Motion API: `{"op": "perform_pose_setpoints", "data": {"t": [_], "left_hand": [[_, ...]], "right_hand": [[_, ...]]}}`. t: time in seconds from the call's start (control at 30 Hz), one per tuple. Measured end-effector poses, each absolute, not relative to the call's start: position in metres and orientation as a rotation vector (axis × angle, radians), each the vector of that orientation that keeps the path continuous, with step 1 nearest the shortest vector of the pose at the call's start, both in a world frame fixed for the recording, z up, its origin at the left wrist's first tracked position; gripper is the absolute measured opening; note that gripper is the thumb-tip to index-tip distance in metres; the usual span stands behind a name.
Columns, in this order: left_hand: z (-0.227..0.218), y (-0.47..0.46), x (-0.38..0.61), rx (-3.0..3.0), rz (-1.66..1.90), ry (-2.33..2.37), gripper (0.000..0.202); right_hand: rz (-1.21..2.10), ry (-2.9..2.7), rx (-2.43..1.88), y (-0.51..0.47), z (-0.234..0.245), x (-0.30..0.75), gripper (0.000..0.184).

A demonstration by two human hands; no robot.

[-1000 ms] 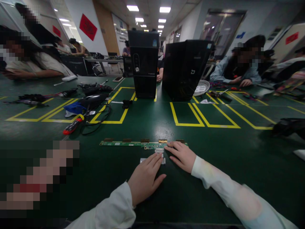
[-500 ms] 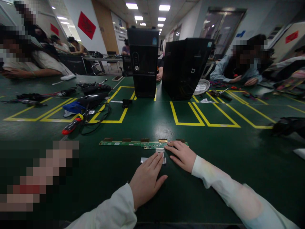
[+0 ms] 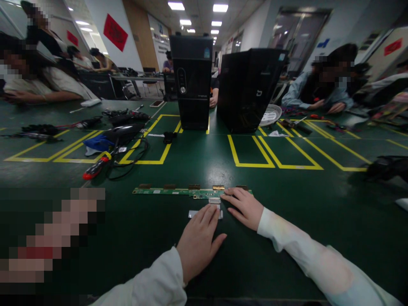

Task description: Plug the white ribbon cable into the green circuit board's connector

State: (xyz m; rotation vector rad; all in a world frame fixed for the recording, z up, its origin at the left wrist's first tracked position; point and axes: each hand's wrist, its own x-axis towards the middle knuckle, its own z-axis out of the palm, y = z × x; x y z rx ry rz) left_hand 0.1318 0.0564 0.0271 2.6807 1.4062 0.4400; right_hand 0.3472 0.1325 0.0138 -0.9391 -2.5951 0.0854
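Note:
A long thin green circuit board (image 3: 178, 192) lies flat on the green table (image 3: 287, 212) just in front of me. A small white ribbon piece (image 3: 193, 213) lies below its middle connector. My left hand (image 3: 199, 240) rests flat on that white piece, fingers stretched out toward the board. My right hand (image 3: 244, 207) lies flat on the board's right end, fingers spread and pressing down. Neither hand grips anything.
Two black computer towers (image 3: 192, 80) (image 3: 248, 87) stand at the table's middle. Tools, cables and a red-handled screwdriver (image 3: 95, 169) lie at the left inside yellow tape boxes. A white round basket (image 3: 270, 115) sits behind. Several other people sit around the table.
My left hand has slid slightly back toward me and to the right. The right hand and the board stay in place.

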Motion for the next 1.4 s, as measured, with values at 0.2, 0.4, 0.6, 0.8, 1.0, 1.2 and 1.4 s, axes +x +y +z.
{"op": "perform_pose_setpoints", "data": {"t": [0.2,0.4,0.6,0.8,1.0,1.2,1.4], "left_hand": [[0.0261,0.0552,0.1359,2.670,0.469,1.468,0.050],[0.0236,0.0561,0.1379,2.663,0.439,1.484,0.053],[0.0244,0.0589,0.1375,2.663,0.391,1.454,0.053],[0.0240,0.0627,0.1368,2.640,0.408,1.419,0.049],[0.0242,0.0633,0.1391,2.632,0.390,1.446,0.051],[0.0250,0.0634,0.1412,2.619,0.418,1.463,0.050],[0.0271,0.0631,0.1422,2.591,0.464,1.481,0.051]], "right_hand": [[0.102,-2.582,-0.953,0.1332,0.0126,0.3473,0.038],[0.120,-2.580,-0.956,0.1311,0.0144,0.3470,0.040],[0.154,-2.595,-0.976,0.1283,0.0153,0.3488,0.043],[0.176,-2.608,-0.949,0.1284,0.0149,0.3509,0.045],[0.197,-2.603,-0.943,0.1278,0.0155,0.3513,0.046],[0.201,-2.603,-0.933,0.1279,0.0160,0.3509,0.046],[0.201,-2.608,-0.931,0.1299,0.0138,0.3523,0.047]]}}
